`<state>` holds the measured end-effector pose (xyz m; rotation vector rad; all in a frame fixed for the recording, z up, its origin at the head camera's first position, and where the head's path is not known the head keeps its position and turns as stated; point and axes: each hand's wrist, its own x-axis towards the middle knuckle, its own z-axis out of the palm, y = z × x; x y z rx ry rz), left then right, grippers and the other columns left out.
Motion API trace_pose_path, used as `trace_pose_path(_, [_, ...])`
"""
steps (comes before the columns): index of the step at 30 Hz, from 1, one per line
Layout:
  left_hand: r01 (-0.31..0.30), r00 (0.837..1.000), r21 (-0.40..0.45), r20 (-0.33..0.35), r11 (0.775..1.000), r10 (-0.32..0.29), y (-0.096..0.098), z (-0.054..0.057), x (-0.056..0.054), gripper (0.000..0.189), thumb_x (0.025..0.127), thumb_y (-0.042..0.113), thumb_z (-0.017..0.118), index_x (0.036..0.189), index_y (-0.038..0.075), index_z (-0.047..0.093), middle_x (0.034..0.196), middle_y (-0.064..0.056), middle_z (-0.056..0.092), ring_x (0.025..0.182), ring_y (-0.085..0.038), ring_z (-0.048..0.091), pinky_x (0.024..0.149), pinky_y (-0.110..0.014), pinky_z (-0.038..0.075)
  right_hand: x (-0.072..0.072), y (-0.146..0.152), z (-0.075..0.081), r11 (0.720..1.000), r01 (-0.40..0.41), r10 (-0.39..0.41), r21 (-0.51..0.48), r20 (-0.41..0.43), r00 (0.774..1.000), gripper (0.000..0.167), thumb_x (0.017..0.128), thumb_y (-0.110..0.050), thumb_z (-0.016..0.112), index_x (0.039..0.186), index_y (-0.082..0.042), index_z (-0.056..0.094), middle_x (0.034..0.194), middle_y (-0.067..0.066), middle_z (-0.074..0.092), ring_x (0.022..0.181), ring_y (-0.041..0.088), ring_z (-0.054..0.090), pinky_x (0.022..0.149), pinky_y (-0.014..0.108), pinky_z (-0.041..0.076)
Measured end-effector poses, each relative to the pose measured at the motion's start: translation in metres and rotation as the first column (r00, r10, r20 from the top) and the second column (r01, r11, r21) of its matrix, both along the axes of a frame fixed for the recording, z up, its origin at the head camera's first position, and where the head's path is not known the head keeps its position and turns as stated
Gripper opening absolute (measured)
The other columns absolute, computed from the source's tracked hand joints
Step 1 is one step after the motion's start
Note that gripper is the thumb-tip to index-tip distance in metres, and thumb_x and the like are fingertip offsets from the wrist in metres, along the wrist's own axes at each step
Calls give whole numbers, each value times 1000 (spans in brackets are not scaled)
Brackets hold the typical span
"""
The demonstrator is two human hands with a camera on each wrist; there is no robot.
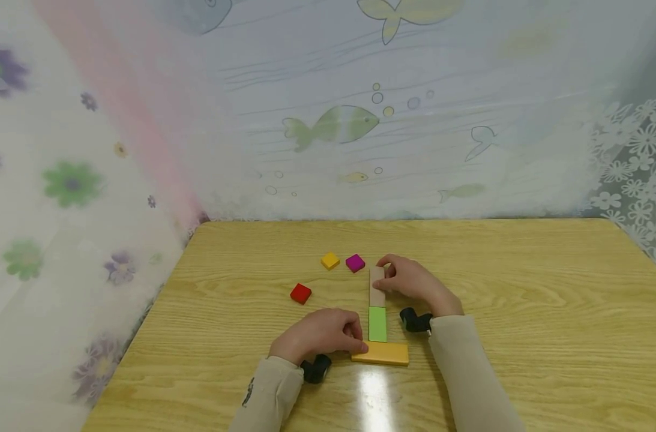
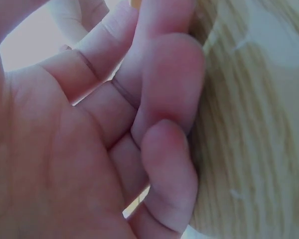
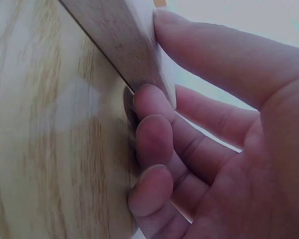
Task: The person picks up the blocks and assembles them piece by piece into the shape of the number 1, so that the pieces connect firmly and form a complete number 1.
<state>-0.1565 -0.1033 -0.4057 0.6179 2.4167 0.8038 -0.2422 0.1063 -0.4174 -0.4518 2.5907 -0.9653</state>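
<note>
Three blocks lie on the table in an upside-down T in the head view. An orange block lies crosswise at the near end, a light green block stands lengthwise beyond it, and a plain wooden block continues the line away. My left hand holds the orange block's left end with thumb and curled fingers; the left wrist view shows just a sliver of orange at the fingertips. With thumb and fingers my right hand grips the plain wooden block near its far end. Its other fingertips rest by the tabletop.
Left of the line lie a red square block, a yellow square block and a purple square block. The wooden table meets a fish-printed curtain at its back edge. Black wrist devices sit beside both hands.
</note>
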Motion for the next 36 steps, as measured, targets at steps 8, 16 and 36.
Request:
trace_pose_path(8, [8,1000,6,13,1000,-8,-2,-4,0,17,78,42,65,76,26,59,68,10,57,59,-8,49,56,-25,39,2,0,-3,1000,-3,3,-2,8,1000,44,81,-34,64,118,-13,51,89,2,55,76,17,50,70,33,41])
trace_pose_path(16, [0,1000,8,1,1000,0,-1,-3,0,17,78,41,65,76,26,59,68,11,57,59,-8,49,56,-25,39,2,1,0,1000,4,-4,-10,0,1000,43,84,-34,61,121,-13,51,93,3,56,79,17,51,73,36,41])
trace_pose_path(36, [0,1000,10,0,1000,0,0,-1,-1,17,78,41,66,75,26,59,69,11,57,60,-7,48,57,-25,38,0,5,7,995,84,-94,-61,-179,979,33,91,-29,51,118,-10,57,109,7,59,98,23,54,82,42,41])
